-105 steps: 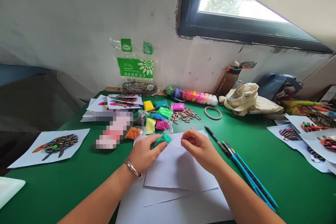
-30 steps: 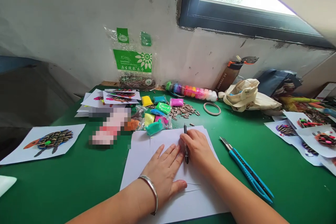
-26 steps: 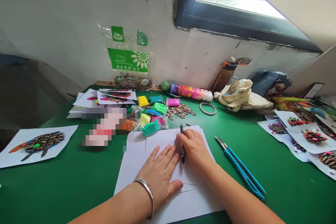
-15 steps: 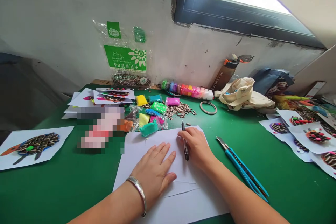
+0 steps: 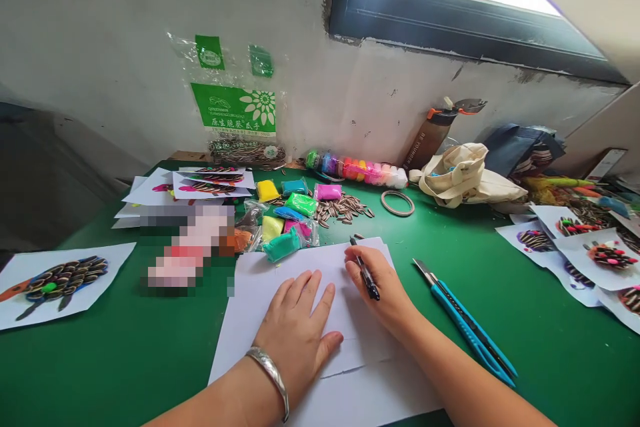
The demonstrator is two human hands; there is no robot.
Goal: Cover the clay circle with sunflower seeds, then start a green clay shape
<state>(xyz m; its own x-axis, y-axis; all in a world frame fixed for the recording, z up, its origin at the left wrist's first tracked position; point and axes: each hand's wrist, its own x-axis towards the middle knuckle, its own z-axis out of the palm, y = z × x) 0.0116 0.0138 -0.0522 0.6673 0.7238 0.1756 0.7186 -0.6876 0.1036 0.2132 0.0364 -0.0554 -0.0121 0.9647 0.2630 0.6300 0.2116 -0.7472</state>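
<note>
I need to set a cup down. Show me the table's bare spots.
Bare table lies between the left seed picture and the paper, and between the blue knife and the right seed pictures. Crowded: clay packets and seeds behind the paper; the right hand holds a pen over it.

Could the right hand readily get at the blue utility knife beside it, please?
Probably yes: the blue plastic utility knife lies unobstructed just beside the right hand, though its grip holds a black pen.
</note>
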